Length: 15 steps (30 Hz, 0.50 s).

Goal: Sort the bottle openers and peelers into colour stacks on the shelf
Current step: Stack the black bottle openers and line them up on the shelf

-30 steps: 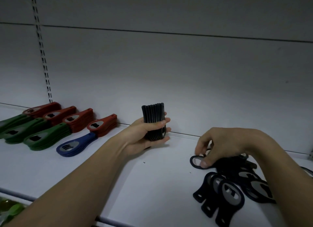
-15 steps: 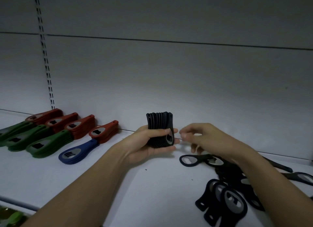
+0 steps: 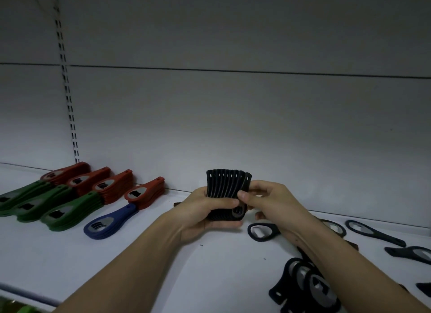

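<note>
White shelving, dimly lit, fills the view: a pale back panel and a shelf (image 3: 140, 261) carrying the sorted goods. At its centre the bundle of black bottle openers (image 3: 227, 189) stands on edge, handle ends up, held just above the shelf. The left hand (image 3: 205, 216) grips it, fingers and thumb curled round its lower half. The right hand (image 3: 268, 202) now touches the bundle's right side, thumb and forefinger pinching the outermost opener against the rest.

Half a second ago the right hand was beside the bundle with a small gap; a second ago it was down on the loose black openers (image 3: 310, 287) at the right, fingering one. So another black opener has most likely just joined the bundle, and the black stack is growing piece by piece.

A single black opener (image 3: 262, 231) lies flat just below the right hand, with more scattered further right, so the black colour is far from finished. At the left, the red stacks (image 3: 112, 186), green stacks (image 3: 67, 211) and blue stack (image 3: 109, 223) lie as before.
</note>
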Motion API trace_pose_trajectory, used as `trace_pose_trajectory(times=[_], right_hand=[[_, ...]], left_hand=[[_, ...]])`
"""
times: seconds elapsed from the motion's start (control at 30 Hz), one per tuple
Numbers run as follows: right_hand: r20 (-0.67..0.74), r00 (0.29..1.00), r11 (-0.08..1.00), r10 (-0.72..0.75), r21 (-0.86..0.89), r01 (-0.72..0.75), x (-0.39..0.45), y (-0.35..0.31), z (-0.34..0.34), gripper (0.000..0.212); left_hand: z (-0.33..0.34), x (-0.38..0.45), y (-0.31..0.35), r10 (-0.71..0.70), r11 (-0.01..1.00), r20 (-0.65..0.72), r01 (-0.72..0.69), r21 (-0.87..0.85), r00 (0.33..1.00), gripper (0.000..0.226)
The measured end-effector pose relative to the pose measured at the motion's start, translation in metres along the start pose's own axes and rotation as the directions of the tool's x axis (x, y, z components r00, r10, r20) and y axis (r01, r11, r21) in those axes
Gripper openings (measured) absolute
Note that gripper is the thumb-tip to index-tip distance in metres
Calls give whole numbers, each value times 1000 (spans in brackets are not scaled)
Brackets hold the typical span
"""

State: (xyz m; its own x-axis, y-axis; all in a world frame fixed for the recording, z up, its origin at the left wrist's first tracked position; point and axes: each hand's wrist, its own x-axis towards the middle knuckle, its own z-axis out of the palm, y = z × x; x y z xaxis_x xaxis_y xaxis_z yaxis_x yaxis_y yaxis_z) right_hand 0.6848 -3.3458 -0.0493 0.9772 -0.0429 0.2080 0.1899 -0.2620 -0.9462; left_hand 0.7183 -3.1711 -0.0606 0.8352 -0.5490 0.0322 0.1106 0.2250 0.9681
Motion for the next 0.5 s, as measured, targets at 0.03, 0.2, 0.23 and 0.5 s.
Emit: trace_pose_trajectory(times=[0.03, 0.2, 0.23, 0.5], right_hand=[[-10, 1000, 1000, 13, 6, -13, 0, 2, 1, 7], [-18, 998, 991, 65, 120, -62, -1, 3, 5, 9], [-7, 998, 986, 69, 152, -67, -2, 0, 7, 11], [25, 992, 976, 124, 180, -127, -18, -43, 81, 13]], left_hand=[[0, 0, -1, -2, 1000, -25, 2, 10, 1000, 33], [3, -10, 0, 4, 1000, -97, -1, 30, 995, 30], [2, -16, 1, 7, 1000, -105, -5, 21, 994, 30], [-27, -83, 28, 168, 968, -342, -90, 232, 924, 30]])
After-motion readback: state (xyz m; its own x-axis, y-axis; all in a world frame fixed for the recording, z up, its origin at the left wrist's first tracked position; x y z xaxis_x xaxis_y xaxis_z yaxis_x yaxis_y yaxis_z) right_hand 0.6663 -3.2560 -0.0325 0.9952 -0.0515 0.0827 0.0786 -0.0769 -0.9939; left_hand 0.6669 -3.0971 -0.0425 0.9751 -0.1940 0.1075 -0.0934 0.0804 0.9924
